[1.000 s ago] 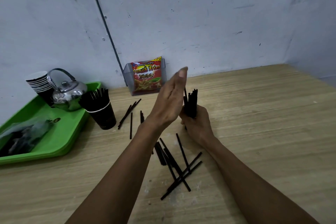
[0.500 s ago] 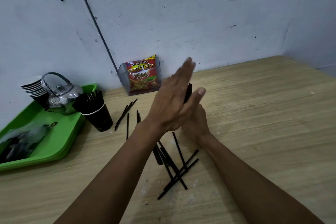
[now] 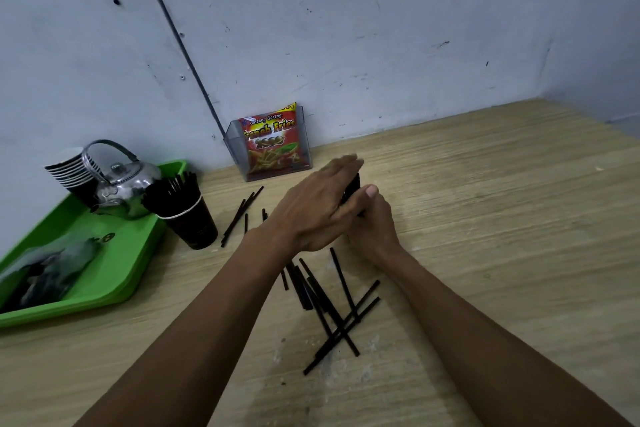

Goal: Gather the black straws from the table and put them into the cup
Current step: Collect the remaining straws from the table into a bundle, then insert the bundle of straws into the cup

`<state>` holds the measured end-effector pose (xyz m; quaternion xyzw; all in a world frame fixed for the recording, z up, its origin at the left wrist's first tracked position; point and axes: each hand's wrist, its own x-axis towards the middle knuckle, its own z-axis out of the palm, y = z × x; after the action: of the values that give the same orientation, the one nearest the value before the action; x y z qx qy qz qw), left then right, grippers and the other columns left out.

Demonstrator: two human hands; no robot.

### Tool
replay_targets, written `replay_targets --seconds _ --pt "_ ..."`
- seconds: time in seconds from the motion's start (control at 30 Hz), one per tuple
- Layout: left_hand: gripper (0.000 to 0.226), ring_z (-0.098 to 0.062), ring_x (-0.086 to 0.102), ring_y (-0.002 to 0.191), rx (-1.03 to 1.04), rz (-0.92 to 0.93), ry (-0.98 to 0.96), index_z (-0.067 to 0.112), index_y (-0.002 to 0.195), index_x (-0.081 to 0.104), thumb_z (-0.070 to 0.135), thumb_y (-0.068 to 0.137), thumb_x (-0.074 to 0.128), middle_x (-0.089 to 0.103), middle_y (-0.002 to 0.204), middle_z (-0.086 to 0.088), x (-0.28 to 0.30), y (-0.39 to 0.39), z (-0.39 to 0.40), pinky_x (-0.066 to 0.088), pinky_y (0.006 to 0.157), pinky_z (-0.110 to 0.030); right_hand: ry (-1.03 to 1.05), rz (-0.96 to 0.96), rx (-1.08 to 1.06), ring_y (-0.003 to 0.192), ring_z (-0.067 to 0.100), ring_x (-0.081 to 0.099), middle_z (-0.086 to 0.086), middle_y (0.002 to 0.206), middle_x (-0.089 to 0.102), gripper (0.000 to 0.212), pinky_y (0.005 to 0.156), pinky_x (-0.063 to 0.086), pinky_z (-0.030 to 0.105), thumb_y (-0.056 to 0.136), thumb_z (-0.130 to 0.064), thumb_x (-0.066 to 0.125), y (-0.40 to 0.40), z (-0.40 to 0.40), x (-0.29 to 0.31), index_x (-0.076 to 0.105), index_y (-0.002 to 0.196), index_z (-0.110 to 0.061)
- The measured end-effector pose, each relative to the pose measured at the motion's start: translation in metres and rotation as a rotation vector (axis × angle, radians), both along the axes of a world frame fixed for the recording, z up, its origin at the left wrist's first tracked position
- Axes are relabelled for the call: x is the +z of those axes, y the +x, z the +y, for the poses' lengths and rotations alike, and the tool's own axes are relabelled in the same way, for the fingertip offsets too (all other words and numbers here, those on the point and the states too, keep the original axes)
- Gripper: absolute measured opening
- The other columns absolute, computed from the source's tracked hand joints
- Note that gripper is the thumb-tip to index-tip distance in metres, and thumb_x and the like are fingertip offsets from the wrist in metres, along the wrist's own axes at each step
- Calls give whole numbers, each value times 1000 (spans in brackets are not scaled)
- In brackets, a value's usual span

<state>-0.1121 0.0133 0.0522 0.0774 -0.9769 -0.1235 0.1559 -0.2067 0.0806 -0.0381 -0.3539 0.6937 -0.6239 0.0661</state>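
Straws bunched upright between my two hands, over the middle of the table.

My right hand (image 3: pixel 374 232) is curled around a bundle of black straws (image 3: pixel 352 188), holding it on end, though most of the bundle is hidden. My left hand (image 3: pixel 313 210) lies flat across it, fingers stretched out straight and palm against the straws, thumb alongside, gripping nothing of its own. Loose straws (image 3: pixel 337 314) lie crisscrossed on the wooden table (image 3: pixel 485 218) just below my wrists, and a few more (image 3: pixel 240 215) lie near the black cup (image 3: pixel 192 222). That cup stands left of my hands, beside the green tray (image 3: pixel 114 274), already packed with straws. A steel kettle (image 3: pixel 121 185) sits on the tray.
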Motion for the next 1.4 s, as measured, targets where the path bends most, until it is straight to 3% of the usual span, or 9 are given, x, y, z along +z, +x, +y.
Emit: replay_targets --seconds 0.23,0.33,0.43,0.6,0.7,0.8,1.07,1.17,1.4 --pt "64 -8 20 147 -3 33 164 25 152 28 57 96 30 23 160 7 1 10 -3 22 117 -34 -18 -92 56 53 2 62 1 60 67 27 56 46 23 91 -35 58 2 4 3 64 68 -23" --pt "54 -6 48 130 82 363 276 24 144 43 50 97 40 50 146 4 6 28 -11 40 102 -25 -8 -98 15 51 4 60 1 57 65 46 59 46 27 91 -48 58 1 6 6 64 70 -7" --pt "30 1 66 90 233 752 322 18 117 64 34 95 52 70 101 11 -1 55 -26 50 74 -18 -104 -141 -28 44 11 56 5 51 57 49 53 47 30 92 -42 63 3 7 13 57 65 -2" --pt "9 -24 66 65 667 1054 422 21 91 64 20 87 56 68 72 -4 -34 111 -70 55 60 -42 -242 -270 47 37 17 36 -3 42 38 50 45 35 32 88 -36 71 24 -7 27 41 53 -17" --pt "10 -30 66 68 872 1041 524 12 88 64 7 81 59 68 73 -11 -52 133 -92 55 67 -45 -223 -293 114 34 17 32 -2 39 34 55 43 34 30 88 -35 71 46 -32 44 37 50 -15" --pt "21 -25 65 70 962 968 604 11 95 62 2 76 63 66 73 -4 -65 145 -107 52 66 -27 -276 -377 216 35 16 32 -1 40 33 52 42 34 27 91 -30 68 70 -68 65 37 52 -15" --pt "86 -17 60 106 772 641 735 14 137 38 15 62 81 59 122 -1 -79 136 -134 49 89 -28 -228 -388 372 57 17 58 6 67 62 51 44 40 20 91 -44 64 106 -176 131 47 50 -18" --pt "104 -19 57 114 761 608 753 15 142 33 26 55 88 57 130 -3 -80 131 -140 48 96 -34 -112 -311 376 65 18 61 2 64 64 47 62 46 27 90 -44 65 115 -208 140 52 52 -18" --pt "92 -16 63 107 857 696 797 27 134 45 39 53 88 67 119 5 -80 117 -150 50 81 -32 139 -45 343 49 7 50 0 59 55 43 53 40 23 86 -48 65 126 -240 125 58 61 -15"
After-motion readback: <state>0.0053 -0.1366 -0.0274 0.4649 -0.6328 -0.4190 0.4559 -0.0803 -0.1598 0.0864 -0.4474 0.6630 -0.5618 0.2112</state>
